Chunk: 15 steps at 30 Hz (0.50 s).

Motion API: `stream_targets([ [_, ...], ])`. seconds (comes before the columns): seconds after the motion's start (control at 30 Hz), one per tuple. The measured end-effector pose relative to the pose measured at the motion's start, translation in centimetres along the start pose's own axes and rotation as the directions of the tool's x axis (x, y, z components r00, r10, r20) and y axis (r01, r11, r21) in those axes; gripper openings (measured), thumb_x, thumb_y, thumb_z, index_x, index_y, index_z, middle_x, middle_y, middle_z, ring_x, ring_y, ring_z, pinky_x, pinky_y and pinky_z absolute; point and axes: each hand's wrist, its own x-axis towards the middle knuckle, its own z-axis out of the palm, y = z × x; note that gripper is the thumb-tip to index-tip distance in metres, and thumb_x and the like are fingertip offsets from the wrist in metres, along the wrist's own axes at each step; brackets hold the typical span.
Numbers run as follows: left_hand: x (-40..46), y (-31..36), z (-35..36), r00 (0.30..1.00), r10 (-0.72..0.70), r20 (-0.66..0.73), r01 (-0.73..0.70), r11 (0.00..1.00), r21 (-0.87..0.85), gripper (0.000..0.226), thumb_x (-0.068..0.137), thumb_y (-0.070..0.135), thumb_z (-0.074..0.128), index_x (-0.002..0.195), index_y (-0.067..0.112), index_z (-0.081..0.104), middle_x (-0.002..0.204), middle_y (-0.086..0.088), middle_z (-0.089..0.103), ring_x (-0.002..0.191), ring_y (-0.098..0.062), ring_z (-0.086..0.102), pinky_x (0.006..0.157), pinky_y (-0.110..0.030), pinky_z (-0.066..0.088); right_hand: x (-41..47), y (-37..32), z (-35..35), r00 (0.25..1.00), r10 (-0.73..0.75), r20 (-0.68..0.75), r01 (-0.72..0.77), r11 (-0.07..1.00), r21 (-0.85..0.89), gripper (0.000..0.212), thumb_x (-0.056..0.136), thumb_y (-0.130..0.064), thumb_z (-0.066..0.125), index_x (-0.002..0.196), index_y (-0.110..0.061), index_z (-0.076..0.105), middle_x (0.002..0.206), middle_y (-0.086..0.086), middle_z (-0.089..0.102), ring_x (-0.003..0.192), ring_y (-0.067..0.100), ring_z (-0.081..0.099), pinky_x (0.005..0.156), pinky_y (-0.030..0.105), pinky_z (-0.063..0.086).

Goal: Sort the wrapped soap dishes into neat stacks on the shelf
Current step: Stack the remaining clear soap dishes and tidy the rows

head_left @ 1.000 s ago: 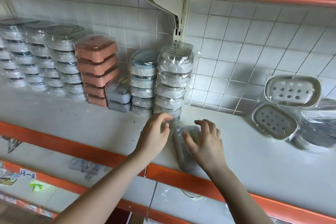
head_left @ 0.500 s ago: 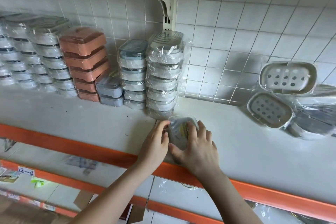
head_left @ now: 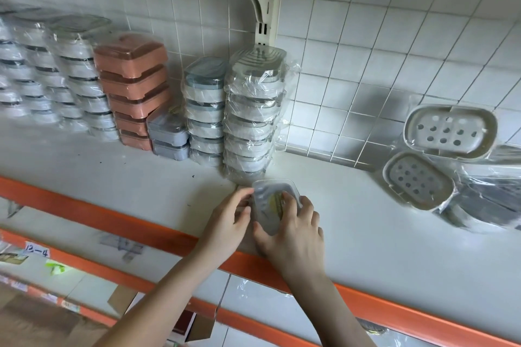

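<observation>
A wrapped clear-grey soap dish with a yellow label lies on the white shelf, just in front of the tall stack of wrapped grey dishes. My left hand holds its left edge with curled fingers. My right hand grips it from the right, fingers over its top and thumb at its near end. To the left stand a blue-grey stack, a short grey pair, a pink stack and several white stacks.
Two loose beige perforated dishes lean among crinkled plastic bags at the right. The shelf's orange front edge runs below my hands. A white bracket hangs on the tiled wall above the stacks.
Both hands closed in on the dish, which was lying lengthwise toward the shelf edge, and brought it closer to the foot of the tall grey stack. The view has tilted down slightly.
</observation>
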Motion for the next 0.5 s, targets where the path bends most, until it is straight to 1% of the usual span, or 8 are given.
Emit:
stream_targets([
  [0.07, -0.1, 0.0, -0.6, 1.000, 0.010, -0.007, -0.011, 1.000, -0.022, 0.035, 0.088, -0.001, 0.051, 0.118, 0.017, 0.059, 0.112, 0.003, 0.064, 0.102, 0.001, 0.058, 0.088, -0.011, 0.043, -0.1, -0.3, 0.0, 0.999, 0.024, 0.025, -0.025, 0.999, 0.028, 0.080, 0.065, -0.075, 0.039, 0.126, -0.023, 0.045, 0.128, 0.008, 0.047, 0.109, 0.033, 0.051, 0.083, 0.043, 0.047],
  [0.1, -0.2, -0.1, -1.0, 1.000, 0.014, -0.014, -0.014, 1.000, -0.014, 0.035, 0.089, -0.001, 0.052, 0.118, 0.018, 0.058, 0.113, 0.003, 0.064, 0.102, 0.001, 0.058, 0.089, -0.013, 0.044, -0.2, -0.5, 0.1, 0.999, 0.031, 0.013, -0.031, 0.999, 0.040, 0.078, 0.066, -0.075, 0.043, 0.126, -0.025, 0.044, 0.128, 0.008, 0.047, 0.110, 0.032, 0.051, 0.083, 0.042, 0.047],
  [0.13, -0.3, -0.4, -1.6, 1.000, 0.016, -0.022, -0.016, 1.000, 0.002, 0.034, 0.089, 0.002, 0.053, 0.119, 0.018, 0.058, 0.114, 0.004, 0.064, 0.103, 0.001, 0.057, 0.090, -0.015, 0.045, -0.4, -0.8, 0.2, 0.999, 0.032, -0.011, -0.031, 0.998, 0.051, 0.075, 0.066, -0.073, 0.048, 0.124, -0.025, 0.044, 0.127, 0.008, 0.048, 0.108, 0.032, 0.052, 0.081, 0.043, 0.049],
  [0.2, -0.6, -1.0, -3.0, 0.998, 0.041, -0.040, -0.037, 0.996, 0.080, 0.032, 0.088, 0.015, 0.051, 0.120, 0.019, 0.057, 0.115, 0.008, 0.062, 0.105, 0.001, 0.056, 0.092, -0.020, 0.046, -0.6, -1.7, 0.5, 0.999, 0.023, -0.043, -0.020, 0.997, 0.073, 0.071, 0.065, -0.068, 0.054, 0.120, -0.025, 0.045, 0.124, 0.009, 0.051, 0.103, 0.034, 0.055, 0.077, 0.043, 0.051],
  [0.3, -0.6, -1.8, -6.0, 0.994, 0.101, -0.046, -0.085, 0.960, 0.266, 0.034, 0.085, 0.025, 0.047, 0.118, 0.022, 0.058, 0.115, 0.013, 0.060, 0.106, -0.005, 0.056, 0.089, -0.026, 0.047, -0.9, -3.4, 0.8, 0.996, -0.004, -0.090, 0.013, 0.995, 0.098, 0.068, 0.062, -0.063, 0.053, 0.118, -0.026, 0.043, 0.123, 0.009, 0.052, 0.099, 0.035, 0.057, 0.073, 0.043, 0.053],
  [0.37, -0.5, -2.6, -8.0, 0.992, 0.117, -0.052, -0.094, 0.941, 0.326, 0.031, 0.087, 0.024, 0.048, 0.115, 0.023, 0.059, 0.115, 0.013, 0.061, 0.105, -0.007, 0.057, 0.087, -0.028, 0.048, -1.1, -4.7, 0.9, 0.993, -0.008, -0.116, 0.021, 0.993, 0.113, 0.068, 0.062, -0.062, 0.052, 0.120, -0.027, 0.043, 0.126, 0.010, 0.051, 0.102, 0.035, 0.056, 0.075, 0.044, 0.053],
  [0.43, -0.2, -3.5, -10.0, 0.991, 0.129, -0.041, -0.105, 0.926, 0.363, 0.027, 0.089, 0.018, 0.054, 0.115, 0.023, 0.059, 0.115, 0.011, 0.061, 0.105, -0.010, 0.057, 0.085, -0.031, 0.049, -1.3, -6.3, 1.1, 0.990, -0.012, -0.139, 0.029, 0.993, 0.117, 0.070, 0.063, -0.062, 0.051, 0.123, -0.027, 0.042, 0.129, 0.010, 0.050, 0.105, 0.035, 0.055, 0.077, 0.045, 0.052],
  [0.5, -0.1, -4.5, -12.2, 0.990, 0.141, -0.024, -0.121, 0.913, 0.389, 0.028, 0.089, 0.011, 0.058, 0.115, 0.021, 0.060, 0.114, 0.009, 0.062, 0.104, -0.014, 0.059, 0.084, -0.034, 0.050, -1.6, -8.3, 1.5, 0.987, 0.000, -0.160, 0.021, 0.992, 0.127, 0.070, 0.063, -0.061, 0.051, 0.124, -0.027, 0.041, 0.130, 0.011, 0.049, 0.106, 0.036, 0.055, 0.079, 0.045, 0.052],
])
